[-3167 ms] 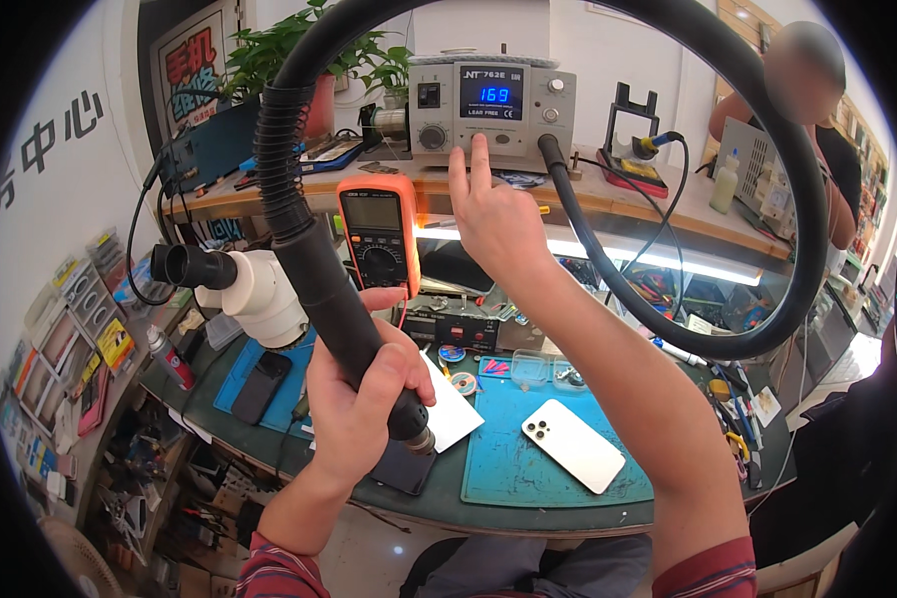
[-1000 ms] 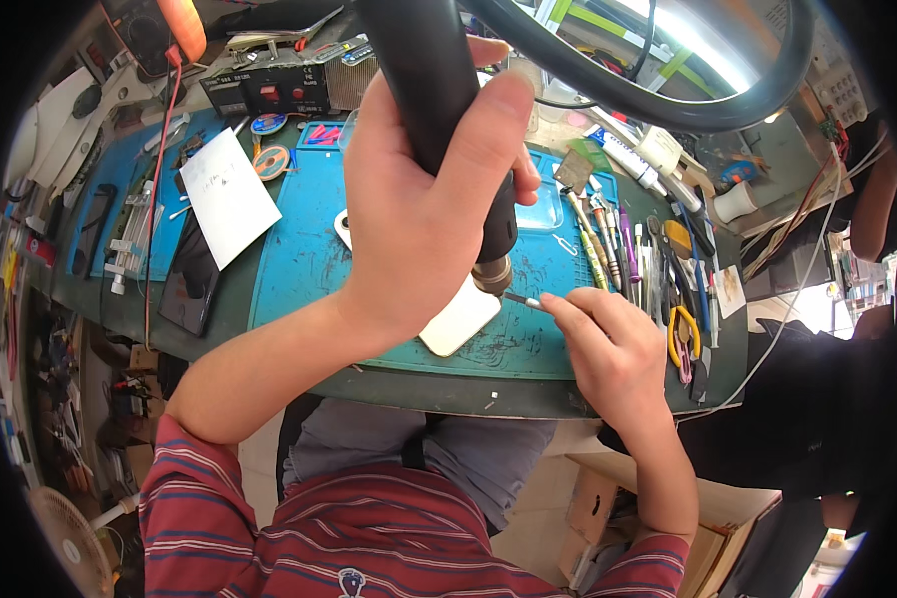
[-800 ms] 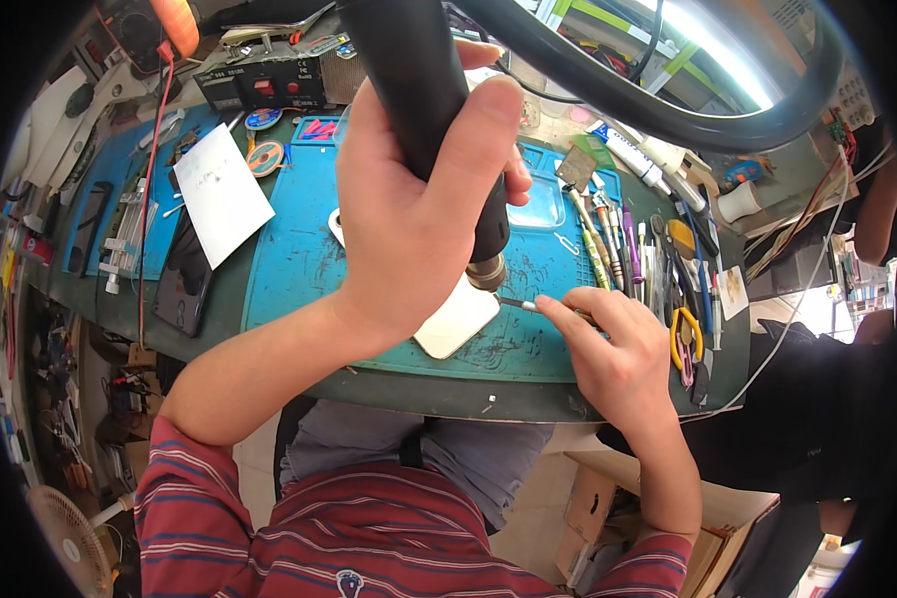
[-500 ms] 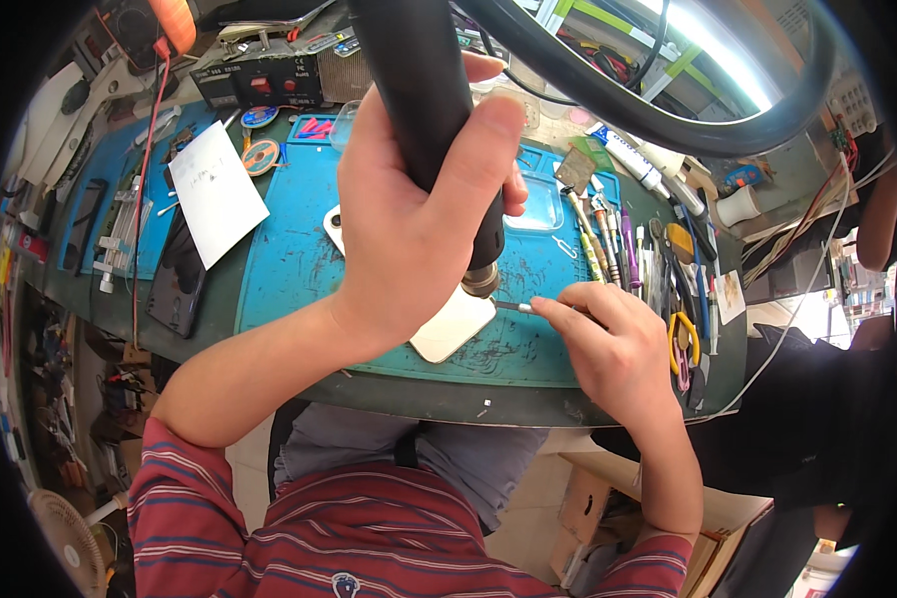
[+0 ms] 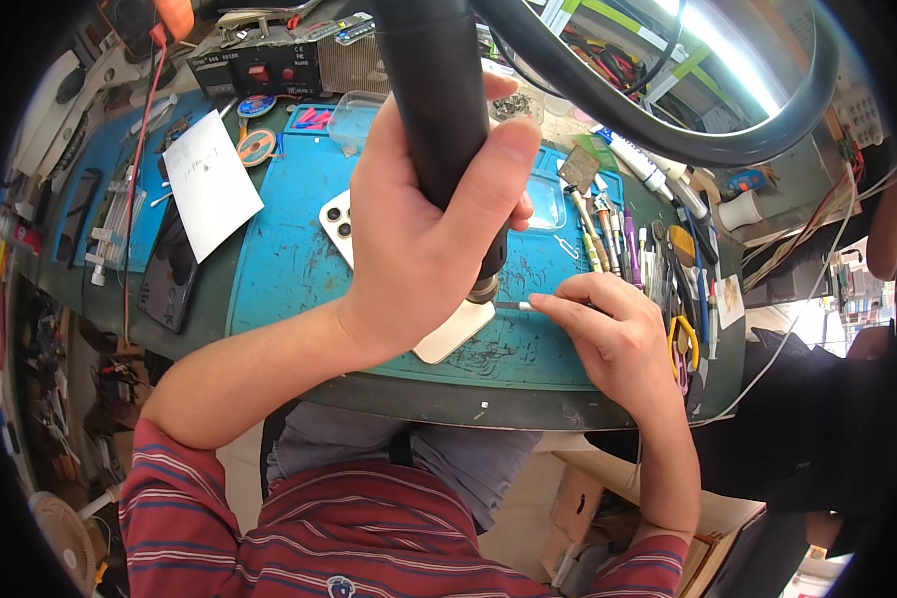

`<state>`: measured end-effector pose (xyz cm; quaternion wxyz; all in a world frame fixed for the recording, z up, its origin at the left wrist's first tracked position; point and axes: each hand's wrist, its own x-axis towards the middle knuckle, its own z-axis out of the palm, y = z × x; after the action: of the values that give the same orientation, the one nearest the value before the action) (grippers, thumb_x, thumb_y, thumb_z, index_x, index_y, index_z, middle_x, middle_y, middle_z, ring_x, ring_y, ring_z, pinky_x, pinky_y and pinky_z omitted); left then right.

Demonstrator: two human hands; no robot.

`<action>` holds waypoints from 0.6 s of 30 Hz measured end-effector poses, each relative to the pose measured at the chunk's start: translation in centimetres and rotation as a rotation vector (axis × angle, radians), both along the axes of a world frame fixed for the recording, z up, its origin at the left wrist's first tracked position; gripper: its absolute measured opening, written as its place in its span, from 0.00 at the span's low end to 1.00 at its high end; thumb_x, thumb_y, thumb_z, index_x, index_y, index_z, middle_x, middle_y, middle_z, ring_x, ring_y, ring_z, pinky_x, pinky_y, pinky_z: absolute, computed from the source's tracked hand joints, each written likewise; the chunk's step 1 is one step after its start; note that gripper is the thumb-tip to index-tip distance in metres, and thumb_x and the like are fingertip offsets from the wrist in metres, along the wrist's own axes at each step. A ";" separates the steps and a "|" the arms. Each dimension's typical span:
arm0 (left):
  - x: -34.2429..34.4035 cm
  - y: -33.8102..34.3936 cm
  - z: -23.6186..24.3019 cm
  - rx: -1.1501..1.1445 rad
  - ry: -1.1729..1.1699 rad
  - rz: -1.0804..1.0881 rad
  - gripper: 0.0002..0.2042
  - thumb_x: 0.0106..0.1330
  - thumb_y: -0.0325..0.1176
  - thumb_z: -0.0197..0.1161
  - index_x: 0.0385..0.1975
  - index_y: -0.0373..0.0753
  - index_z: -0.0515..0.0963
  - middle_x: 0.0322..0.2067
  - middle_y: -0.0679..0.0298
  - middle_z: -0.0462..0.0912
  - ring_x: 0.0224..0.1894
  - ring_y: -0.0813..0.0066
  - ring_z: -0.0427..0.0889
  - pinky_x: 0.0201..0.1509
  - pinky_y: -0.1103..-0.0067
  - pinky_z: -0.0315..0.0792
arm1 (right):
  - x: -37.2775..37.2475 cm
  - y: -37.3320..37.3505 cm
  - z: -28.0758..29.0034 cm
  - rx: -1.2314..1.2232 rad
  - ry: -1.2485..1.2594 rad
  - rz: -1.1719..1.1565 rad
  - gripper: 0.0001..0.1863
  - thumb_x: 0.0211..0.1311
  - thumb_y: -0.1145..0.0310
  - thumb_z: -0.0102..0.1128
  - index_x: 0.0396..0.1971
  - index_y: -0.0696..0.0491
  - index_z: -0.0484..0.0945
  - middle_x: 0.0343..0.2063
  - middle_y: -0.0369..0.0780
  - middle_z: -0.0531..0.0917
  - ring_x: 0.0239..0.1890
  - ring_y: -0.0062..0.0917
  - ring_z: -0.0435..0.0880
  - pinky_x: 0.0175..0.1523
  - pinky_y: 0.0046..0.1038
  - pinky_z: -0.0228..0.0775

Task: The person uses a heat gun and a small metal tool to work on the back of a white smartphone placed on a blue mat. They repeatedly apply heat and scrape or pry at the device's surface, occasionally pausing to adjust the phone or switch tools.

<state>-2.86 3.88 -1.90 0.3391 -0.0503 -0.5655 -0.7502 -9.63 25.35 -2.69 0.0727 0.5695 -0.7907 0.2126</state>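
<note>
My left hand (image 5: 404, 224) is wrapped round the black handle of a hot air gun (image 5: 434, 110), its metal nozzle pointing down close over a phone. The pale gold phone (image 5: 454, 331) lies back up on the blue mat, its several-lens camera block (image 5: 339, 221) showing left of my wrist; hand and gun hide its middle. To the right, my right hand (image 5: 613, 334) pinches a thin tool (image 5: 524, 306) with a white part by the fingertips. Its slim dark end reaches toward the phone's right edge under the nozzle; whether it touches is hidden.
Pens, tweezers, brushes and yellow-handled pliers (image 5: 682, 344) crowd the bench's right side. A white paper (image 5: 211, 187) partly covers a dark phone (image 5: 174, 279) on the left. A black-fronted box with red switches (image 5: 259, 73) stands behind. The gun's thick black hose (image 5: 668, 140) arcs across the upper right.
The whole view has shifted slightly, and more of the phone's camera block now shows beside my left hand. Both hands keep their holds, the nozzle still over the phone.
</note>
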 end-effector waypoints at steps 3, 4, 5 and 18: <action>0.0 0.0 -0.1 0.002 -0.007 -0.006 0.17 0.79 0.33 0.55 0.61 0.32 0.66 0.29 0.64 0.75 0.29 0.75 0.79 0.35 0.74 0.77 | -0.3 0.0 -0.4 -0.017 -0.005 0.015 0.17 0.52 0.78 0.64 0.42 0.49 0.88 0.34 0.35 0.83 0.33 0.30 0.83 0.38 0.33 0.75; 0.0 -0.1 -0.2 0.002 -0.011 -0.009 0.17 0.79 0.33 0.55 0.61 0.32 0.66 0.29 0.64 0.75 0.29 0.75 0.78 0.35 0.74 0.77 | -0.3 0.0 -0.5 -0.022 -0.001 0.020 0.17 0.52 0.77 0.64 0.42 0.49 0.88 0.35 0.35 0.83 0.33 0.30 0.83 0.38 0.32 0.75; 0.0 -0.1 -0.2 0.005 -0.013 -0.008 0.17 0.79 0.33 0.55 0.61 0.32 0.66 0.29 0.64 0.75 0.29 0.75 0.78 0.35 0.75 0.77 | -0.4 0.0 -0.5 -0.019 0.020 0.026 0.17 0.52 0.77 0.64 0.42 0.49 0.88 0.35 0.35 0.83 0.33 0.30 0.82 0.37 0.32 0.74; -0.1 -0.2 -0.3 -0.017 -0.015 -0.003 0.18 0.79 0.35 0.56 0.61 0.31 0.66 0.29 0.64 0.75 0.29 0.76 0.78 0.36 0.75 0.77 | 0.8 -0.2 0.7 0.060 0.193 0.007 0.17 0.48 0.76 0.64 0.42 0.50 0.88 0.36 0.33 0.82 0.34 0.25 0.80 0.36 0.29 0.71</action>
<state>-2.93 3.69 -2.17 0.3330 -0.0484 -0.5745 -0.7462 -8.87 25.11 -1.98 0.1306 0.5919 -0.7841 0.1331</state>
